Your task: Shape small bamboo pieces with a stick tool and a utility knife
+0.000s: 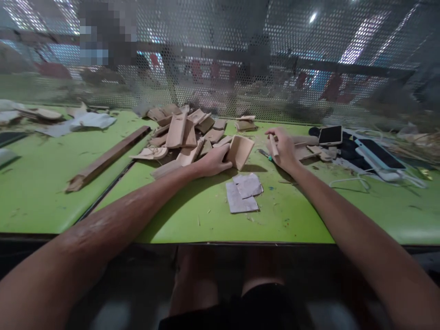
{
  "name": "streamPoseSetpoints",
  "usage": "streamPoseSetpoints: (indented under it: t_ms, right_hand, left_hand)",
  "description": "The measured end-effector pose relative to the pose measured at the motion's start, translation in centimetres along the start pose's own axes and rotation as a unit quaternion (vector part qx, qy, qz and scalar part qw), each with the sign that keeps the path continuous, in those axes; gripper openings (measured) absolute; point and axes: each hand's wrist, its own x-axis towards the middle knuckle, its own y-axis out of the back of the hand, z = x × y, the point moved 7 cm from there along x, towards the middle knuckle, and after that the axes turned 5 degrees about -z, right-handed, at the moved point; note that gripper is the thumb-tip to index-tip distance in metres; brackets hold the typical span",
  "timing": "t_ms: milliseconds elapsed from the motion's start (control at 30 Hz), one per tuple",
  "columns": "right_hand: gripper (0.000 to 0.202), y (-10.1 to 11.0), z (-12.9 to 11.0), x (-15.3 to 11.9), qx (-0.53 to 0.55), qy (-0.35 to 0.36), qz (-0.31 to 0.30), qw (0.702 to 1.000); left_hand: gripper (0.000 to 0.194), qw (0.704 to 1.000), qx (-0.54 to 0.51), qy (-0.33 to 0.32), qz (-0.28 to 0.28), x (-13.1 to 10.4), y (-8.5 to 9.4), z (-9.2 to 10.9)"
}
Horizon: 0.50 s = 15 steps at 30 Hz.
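Note:
My left hand (215,162) is closed on the edge of a small, hollowed wooden piece (241,152), which is tilted up with its curved inner face showing. Just left of it lies a heap of similar wooden pieces (177,130). My right hand (284,149) grips a short, pale wooden stick (274,145) near the table's middle right. Beside that hand lies a thin tool with a green part (269,157), partly hidden. Two overlapping greyish paper squares (240,201) lie on the green tabletop (192,215) in front of me.
A long wooden bar (106,160) lies to the left, near a seam in the table. At right are a phone (330,135), a pale blue device (380,153) with a white cable (350,183), and wood scraps (325,152). A perforated metal screen (220,78) stands behind.

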Motion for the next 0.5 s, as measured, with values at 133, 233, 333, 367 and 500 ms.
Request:
streamPoseSetpoints:
  t_ms: [133,233,333,367,500]
  right_hand:
    - [0.029,-2.2,0.5,-0.1,-0.024,0.07,-0.109,0.991]
    - [0.034,-3.5,0.4,-0.3,-0.049,0.077,-0.164,0.982]
    - [0.039,-3.8,0.1,-0.4,-0.071,0.088,-0.185,0.976]
    - [0.04,-3.9,0.0,-0.5,-0.077,0.09,-0.189,0.975]
    - [0.04,-4.0,0.4,-0.5,-0.095,0.073,-0.212,0.97]
  left_hand:
    - [0.044,0.999,-0.031,-0.009,0.005,0.0,0.0,0.0]
    - [0.033,0.998,-0.046,-0.034,0.011,0.2,0.1,0.0]
    - [0.019,0.997,-0.049,-0.063,0.003,0.3,0.0,0.0]
    - [0.018,0.996,-0.052,-0.068,-0.003,0.4,-0.1,0.0]
    - [0.022,0.996,-0.056,-0.072,-0.011,0.6,-0.2,-0.1]
